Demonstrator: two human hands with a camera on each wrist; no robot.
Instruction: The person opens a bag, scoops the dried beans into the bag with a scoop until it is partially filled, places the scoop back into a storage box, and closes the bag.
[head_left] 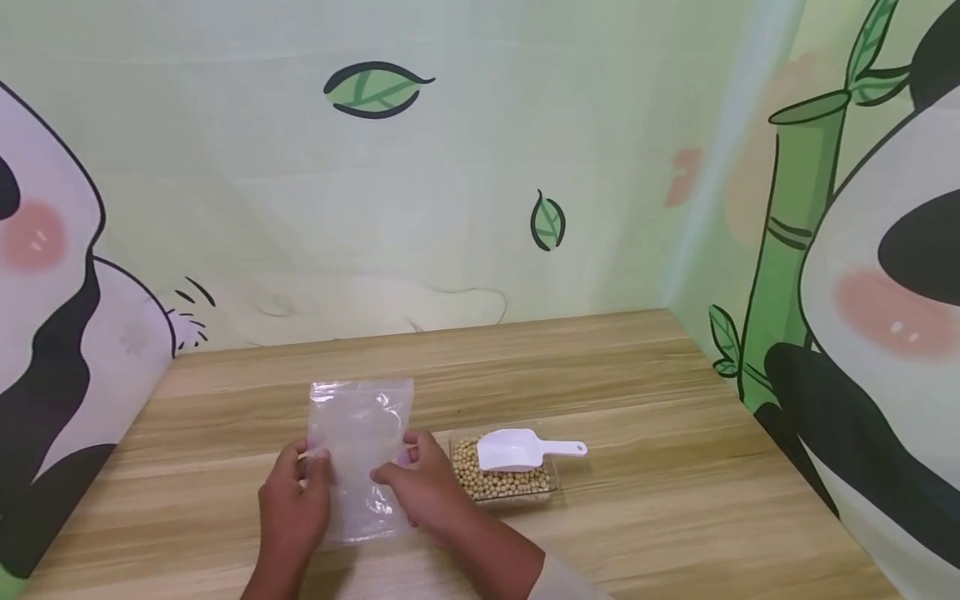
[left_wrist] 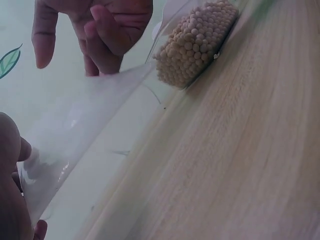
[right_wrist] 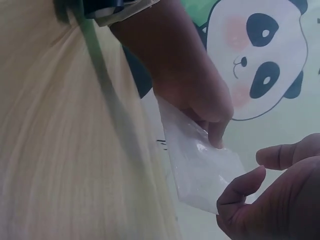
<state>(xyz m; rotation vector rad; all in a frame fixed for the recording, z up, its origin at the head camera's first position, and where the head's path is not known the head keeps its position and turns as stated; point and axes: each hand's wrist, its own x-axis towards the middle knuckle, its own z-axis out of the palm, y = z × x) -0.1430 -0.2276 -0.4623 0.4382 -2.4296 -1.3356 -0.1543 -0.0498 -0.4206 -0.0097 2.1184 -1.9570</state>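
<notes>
One clear bag (head_left: 351, 475), left hand (head_left: 296, 504) pinching, right hand (head_left: 433, 492) touching, its grip unclear, beans (head_left: 467, 475) beside

A clear rectangular plastic bag (head_left: 352, 479) blocks the gap between the left hand (head_left: 294, 504) and the right hand (head_left: 431, 492). Just beside the right hand, a transparent rectangular container (head_left: 517, 501) of round beige beans (head_left: 467, 471) blocks the way, a white plastic scoop (head_left: 513, 452) atop it, handle (head_left: 567, 448) jutting rightward. Past that handle and left of the left hand, light wood-grain tabletop (head_left: 660, 467) lies free, bounded by pale green panda-printed walls (head_left: 465, 183).
</notes>
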